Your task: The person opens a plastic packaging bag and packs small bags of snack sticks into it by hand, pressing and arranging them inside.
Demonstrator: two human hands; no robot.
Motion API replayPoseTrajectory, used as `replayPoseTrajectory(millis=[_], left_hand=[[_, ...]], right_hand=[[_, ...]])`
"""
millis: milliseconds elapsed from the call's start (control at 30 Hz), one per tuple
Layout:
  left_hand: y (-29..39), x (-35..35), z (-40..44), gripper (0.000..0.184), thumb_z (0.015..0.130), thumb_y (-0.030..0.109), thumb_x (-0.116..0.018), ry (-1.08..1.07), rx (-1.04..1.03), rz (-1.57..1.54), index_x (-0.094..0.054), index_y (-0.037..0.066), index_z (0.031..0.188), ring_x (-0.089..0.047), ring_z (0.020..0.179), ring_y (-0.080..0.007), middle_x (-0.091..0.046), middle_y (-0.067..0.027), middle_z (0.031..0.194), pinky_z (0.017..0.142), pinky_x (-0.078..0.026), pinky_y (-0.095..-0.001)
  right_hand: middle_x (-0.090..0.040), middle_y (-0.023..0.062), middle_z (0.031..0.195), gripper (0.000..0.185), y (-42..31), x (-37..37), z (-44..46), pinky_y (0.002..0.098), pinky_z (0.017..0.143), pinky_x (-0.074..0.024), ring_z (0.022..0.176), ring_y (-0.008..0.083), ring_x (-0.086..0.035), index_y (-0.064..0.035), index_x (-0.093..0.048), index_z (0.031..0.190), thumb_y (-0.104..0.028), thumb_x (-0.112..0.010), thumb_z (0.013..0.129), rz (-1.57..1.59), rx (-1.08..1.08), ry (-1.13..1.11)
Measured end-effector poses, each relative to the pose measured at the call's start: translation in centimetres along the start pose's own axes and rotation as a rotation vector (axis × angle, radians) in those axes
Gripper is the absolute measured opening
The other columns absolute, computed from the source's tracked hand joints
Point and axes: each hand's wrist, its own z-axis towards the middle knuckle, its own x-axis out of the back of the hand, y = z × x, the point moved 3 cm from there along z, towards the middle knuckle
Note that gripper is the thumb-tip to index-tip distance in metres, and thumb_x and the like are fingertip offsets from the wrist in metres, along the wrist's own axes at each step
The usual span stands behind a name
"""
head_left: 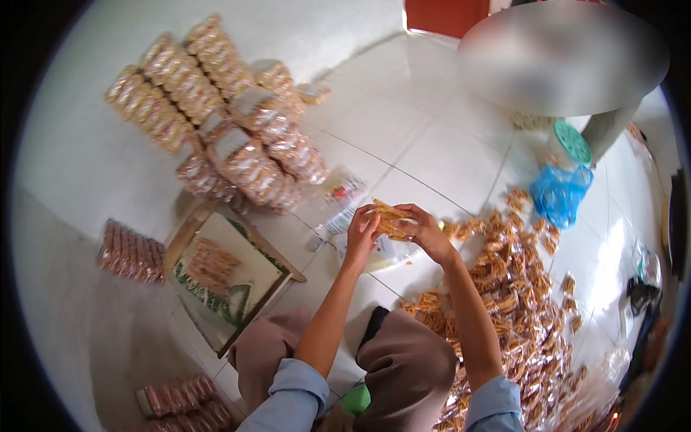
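Note:
Both my hands hold a small bunch of golden-brown snack sticks between them, above the white tiled floor. My left hand (363,234) has its fingers closed round the left side of the snack bunch (391,219). The right side is gripped by my right hand (426,234). Beneath my hands lies a pale plastic bag or sheet (392,255), partly hidden by them. To the right and below, a large heap of small snack packets (511,309) spreads over the floor. A clear printed plastic bag (340,196) lies just beyond my left hand.
Stacked snack packs (248,144) stand at the upper left. A low wooden-framed table (252,248) bears more packs, with another bundle (132,250) left of it. A blue plastic bag (560,194) and a green lid (573,142) are at the upper right, near a blurred area.

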Motion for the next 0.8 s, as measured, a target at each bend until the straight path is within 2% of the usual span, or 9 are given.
replayPoseTrajectory(millis=[233,333,400,467,533,600,633,733,800], left_hand=[[9.8,11.0,-6.6,0.038,0.084,0.02,-0.059,0.17,-0.316,0.032,-0.044,0.009,0.117,-0.047,0.097,-0.0107,-0.048,-0.0016,0.11,0.082,-0.039,-0.0262],[10.3,20.4,-9.5,0.04,0.084,0.02,-0.059,0.44,-0.479,0.157,-0.043,0.007,0.119,-0.047,0.099,-0.0125,-0.048,-0.0035,0.111,0.083,-0.039,-0.0293],[10.4,26.8,-13.1,0.039,0.082,0.018,-0.06,0.816,-0.608,0.405,-0.045,0.007,0.117,-0.046,0.101,-0.0172,-0.048,-0.0051,0.111,0.087,-0.037,-0.033],[10.5,31.1,-17.1,0.044,0.079,0.015,-0.062,0.968,-0.575,0.519,-0.043,0.007,0.118,-0.042,0.108,-0.0246,-0.042,-0.0091,0.118,0.091,-0.033,-0.0377],[8.0,35.2,-19.7,0.051,0.075,0.015,-0.065,1.028,-0.487,0.937,-0.04,0.008,0.119,-0.033,0.114,-0.0297,-0.035,-0.0135,0.124,0.092,-0.029,-0.0424],[5.3,37.8,-20.9,0.068,0.071,0.016,-0.067,0.983,-0.374,0.951,-0.031,0.008,0.127,-0.022,0.121,-0.0335,-0.024,-0.0172,0.131,0.096,-0.024,-0.0472],[4.5,37.1,-20.7,0.075,0.07,0.017,-0.068,0.938,-0.395,0.975,-0.025,0.007,0.131,-0.02,0.123,-0.0346,-0.021,-0.0187,0.133,0.098,-0.022,-0.0477],[4.2,34.9,-19.6,0.086,0.07,0.018,-0.068,0.896,-0.321,1.018,-0.014,0.007,0.136,-0.016,0.126,-0.037,-0.014,-0.0211,0.137,0.1,-0.019,-0.0486],[4.2,34.5,-18.4,0.091,0.07,0.018,-0.068,0.895,-0.216,1.047,-0.009,0.007,0.138,-0.014,0.127,-0.0382,-0.01,-0.0222,0.139,0.102,-0.017,-0.0491]], right_hand=[[-0.063,0.0118,0.089,0.037,-3.3,-14.4,4.0,0.0283,0.066,-0.0486,0.08,0.0167,-0.062,0.0003,-0.054,0.107,-0.02,-0.064,0.079,-0.436,0.084,-0.181],[-0.064,0.0128,0.088,0.036,-1.8,-21.0,6.3,0.0315,0.065,-0.0485,0.075,0.0178,-0.063,0.0007,-0.054,0.107,-0.018,-0.063,0.078,-0.581,0.184,-0.285],[-0.064,0.0158,0.084,0.03,0.2,-25.7,7.1,0.035,0.066,-0.0488,0.075,0.0238,-0.064,0.0003,-0.054,0.105,-0.015,-0.059,0.079,-0.569,0.209,-0.369],[-0.063,0.0165,0.086,0.026,2.0,-29.9,7.1,0.0326,0.069,-0.0495,0.072,0.027,-0.062,-0.0029,-0.054,0.105,-0.013,-0.056,0.081,-1.031,0.252,-0.502],[-0.061,0.0208,0.085,0.023,6.9,-31.5,8.5,0.038,0.07,-0.0488,0.075,0.0342,-0.061,-0.0045,-0.057,0.1,-0.018,-0.054,0.081,-1.071,0.303,-0.575],[-0.061,0.0209,0.085,0.025,10.5,-32.5,8.8,0.041,0.07,-0.0478,0.077,0.0354,-0.06,-0.0051,-0.06,0.094,-0.025,-0.055,0.079,-1.639,0.104,-0.768],[-0.061,0.0209,0.085,0.025,11.4,-33.2,8.4,0.041,0.07,-0.0478,0.077,0.0354,-0.06,-0.0051,-0.06,0.094,-0.025,-0.055,0.079,-1.653,0.097,-0.801],[-0.061,0.0194,0.085,0.028,12.2,-33.1,8.0,0.0424,0.07,-0.047,0.079,0.0348,-0.06,-0.0045,-0.061,0.088,-0.03,-0.058,0.077,-1.751,0.028,-0.498],[-0.062,0.0162,0.091,0.015,13.1,-33.3,6.8,0.0435,0.073,-0.0467,0.086,0.0333,-0.06,-0.0061,-0.062,0.086,-0.015,-0.053,0.078,-1.424,-0.002,-0.241]])
